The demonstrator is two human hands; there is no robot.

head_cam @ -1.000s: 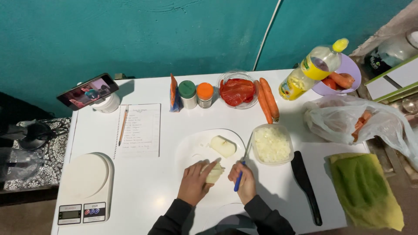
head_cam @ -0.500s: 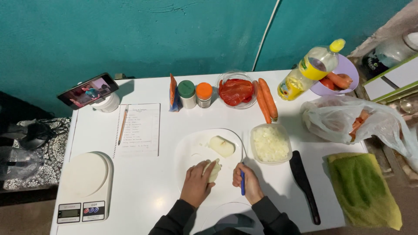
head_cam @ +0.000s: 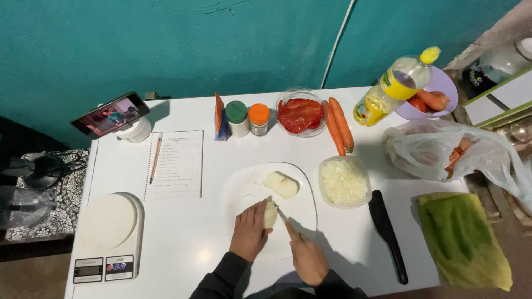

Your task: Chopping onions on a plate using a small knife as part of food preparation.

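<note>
My left hand (head_cam: pixel 249 231) presses down on a pale onion piece (head_cam: pixel 270 214) lying on the white cutting board (head_cam: pixel 299 210). My right hand (head_cam: pixel 308 258) grips a small knife (head_cam: pixel 281 215) whose blade tip meets the right side of that piece. A second onion half (head_cam: pixel 281 184) rests farther back on the board, apart from both hands. A clear square tub of chopped onion (head_cam: pixel 344 181) stands just right of the board.
A white kitchen scale (head_cam: pixel 107 235) sits front left, behind it a sheet of paper (head_cam: pixel 176 163) with a pencil (head_cam: pixel 154 160). Behind the board: two spice jars (head_cam: pixel 247 118), a bowl of red peppers (head_cam: pixel 300 114), two carrots (head_cam: pixel 339 125). Right: oil bottle (head_cam: pixel 394 84), plastic bag (head_cam: pixel 449 152), black spatula (head_cam: pixel 387 233), green cloth (head_cam: pixel 461 239). A phone (head_cam: pixel 110 114) stands back left.
My right hand has shifted back toward me and now grips the knife with its blade against the onion piece. My left hand stays on the onion piece.
</note>
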